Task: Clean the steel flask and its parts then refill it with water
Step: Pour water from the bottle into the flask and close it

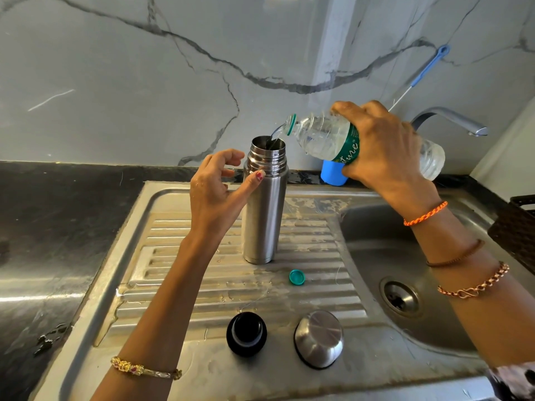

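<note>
The steel flask [265,204] stands upright and uncapped on the ribbed drainboard [185,287]. My right hand [382,146] grips a clear plastic water bottle [324,137] with a green label, tilted so its mouth is over the flask; a thin stream of water runs into the flask's opening. My left hand [217,186] is beside the flask, its thumb tip touching the flask's shoulder and its fingers loosely curled, holding nothing. The black inner stopper [246,333] and the steel cup lid [319,338] lie near the front of the drainboard. The bottle's green cap [297,277] lies between them and the flask.
The sink basin [376,247] with its drain is on the right, under a steel tap [457,120]. A blue cup [333,173] stands behind the bottle. A blue-handled bottle brush [428,68] leans on the marble wall. A dark basket [518,230] sits far right. Black counter lies left.
</note>
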